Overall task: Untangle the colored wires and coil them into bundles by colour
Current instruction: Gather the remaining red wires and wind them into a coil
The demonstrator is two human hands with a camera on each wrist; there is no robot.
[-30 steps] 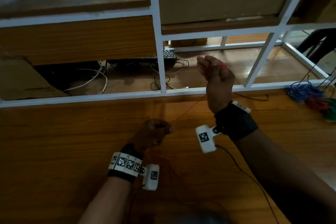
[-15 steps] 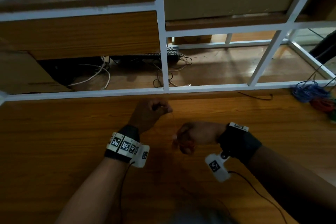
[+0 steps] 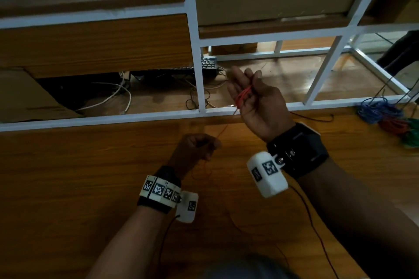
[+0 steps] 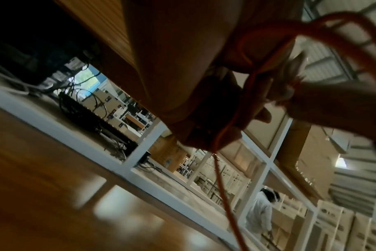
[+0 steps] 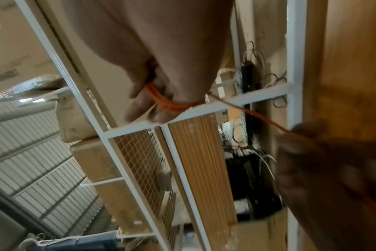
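A thin orange wire is looped several times round the fingers of my right hand, which is raised palm-up above the table's far edge. The thumb lies against the loops. In the right wrist view the coil rings the fingers, and one strand runs off to my left hand. My left hand sits lower over the table, fingers curled, pinching that strand. The rest of the wire trails loose across the table below it.
Coiled blue, red and green bundles lie at the table's far right. A white metal frame borders the far edge. Behind it lie a keyboard and loose cables.
My right hand has swung up from beside the left hand, away to the far edge, turning palm-up with the orange loops on it. The left hand has hardly moved.
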